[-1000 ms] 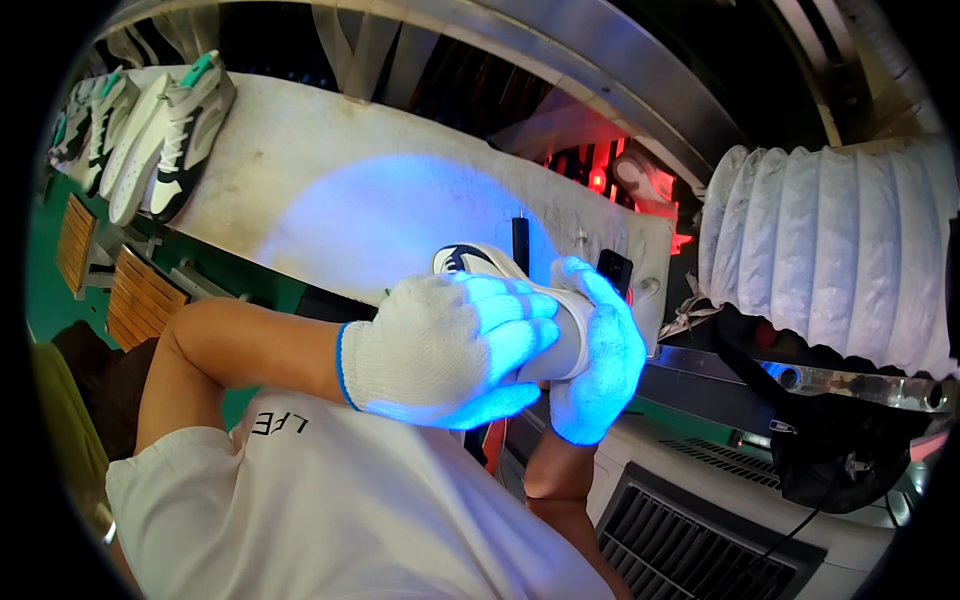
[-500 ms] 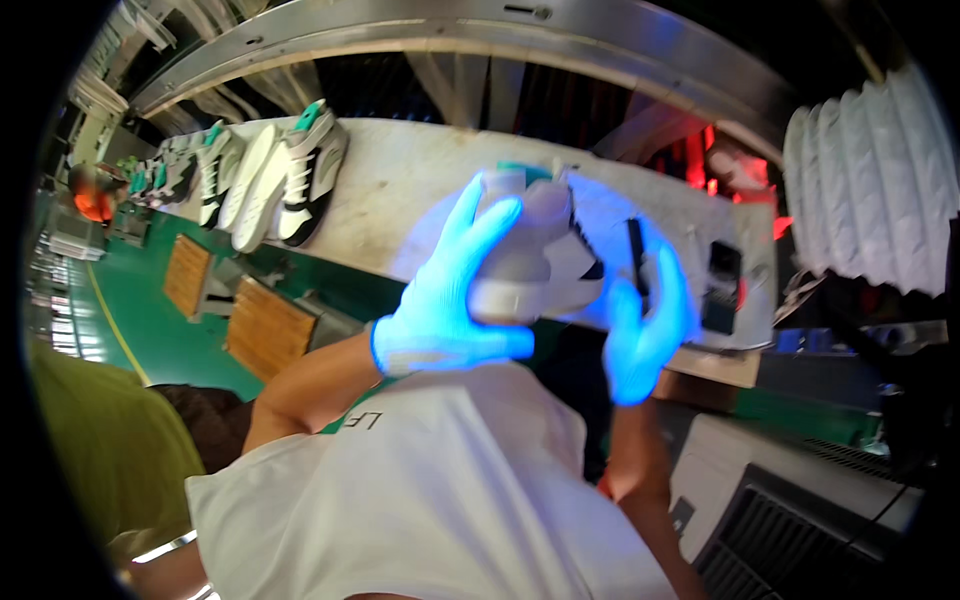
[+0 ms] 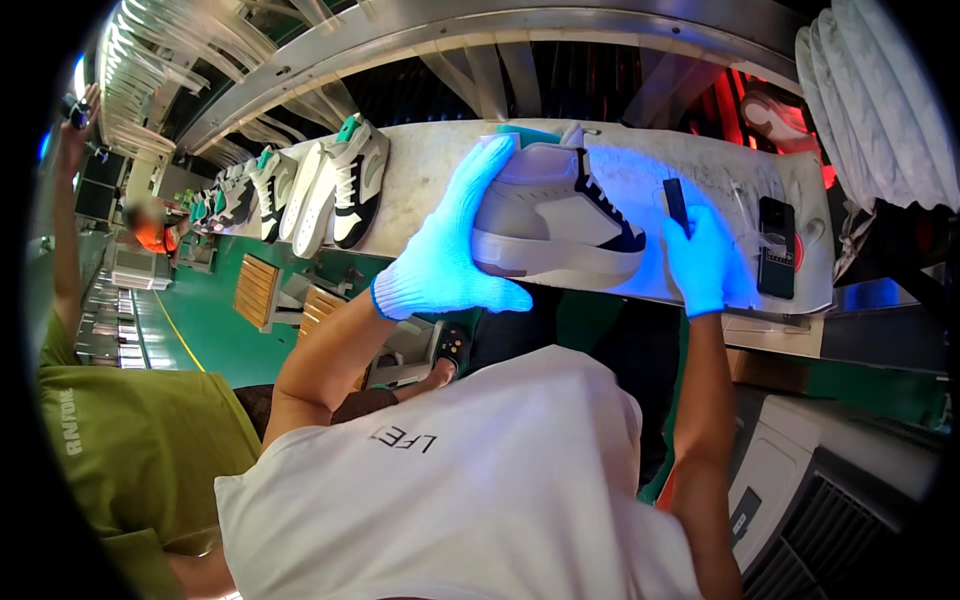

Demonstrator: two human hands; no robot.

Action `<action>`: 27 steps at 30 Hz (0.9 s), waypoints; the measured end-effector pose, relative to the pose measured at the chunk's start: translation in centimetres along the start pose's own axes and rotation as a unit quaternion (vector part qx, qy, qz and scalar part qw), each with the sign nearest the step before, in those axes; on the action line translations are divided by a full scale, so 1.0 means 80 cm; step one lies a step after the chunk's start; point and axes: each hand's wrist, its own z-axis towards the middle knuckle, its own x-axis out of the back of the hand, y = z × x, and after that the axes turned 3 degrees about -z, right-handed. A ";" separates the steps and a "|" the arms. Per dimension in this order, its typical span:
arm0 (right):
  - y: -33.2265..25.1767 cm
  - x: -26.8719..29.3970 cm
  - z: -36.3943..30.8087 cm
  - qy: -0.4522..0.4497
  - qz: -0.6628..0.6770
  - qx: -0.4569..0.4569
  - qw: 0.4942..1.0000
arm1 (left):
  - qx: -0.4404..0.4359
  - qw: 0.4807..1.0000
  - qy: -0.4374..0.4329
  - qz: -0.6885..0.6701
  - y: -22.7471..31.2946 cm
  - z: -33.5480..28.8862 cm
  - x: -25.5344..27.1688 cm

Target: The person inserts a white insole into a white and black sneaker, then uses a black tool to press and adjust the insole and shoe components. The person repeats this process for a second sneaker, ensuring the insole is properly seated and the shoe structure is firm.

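Note:
A white, grey and black high-top sneaker [image 3: 565, 215] stands side-on at the front of the worktable, its toe to the right. Teal material shows at its collar. My left hand [image 3: 455, 240], in a glove glowing blue, wraps round the heel with the thumb low by the sole. Off the toe, my gloved right hand [image 3: 697, 255] grips a slim black bar-shaped tool [image 3: 676, 203], which points up and away from me. Its exact kind is unclear. Blue light falls on both gloves and on the tabletop around the shoe.
More sneakers [image 3: 355, 185] line the table's left part, with pale soles [image 3: 318, 200] among them. A dark phone-like device [image 3: 776, 245] lies at right. Behind the table [image 3: 430, 150] runs a metal frame [image 3: 400, 40]. A person in an olive shirt [image 3: 150, 440] is close at left.
The sneaker has turned from a tilted, blurred pose to side-on with its toe right. My right hand has moved away from me, its fingers now closed round the black tool.

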 end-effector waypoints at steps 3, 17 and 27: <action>-0.114 0.026 -0.025 0.000 0.373 -0.049 0.927 | -0.013 0.999 -0.003 0.037 0.004 0.006 -0.001; -0.212 -0.049 0.026 -0.150 0.823 0.078 0.542 | 0.024 0.999 -0.020 0.001 0.027 0.035 -0.009; -0.205 -0.047 0.011 -0.077 0.822 0.028 0.563 | -0.009 0.999 -0.002 -0.042 0.013 0.034 -0.005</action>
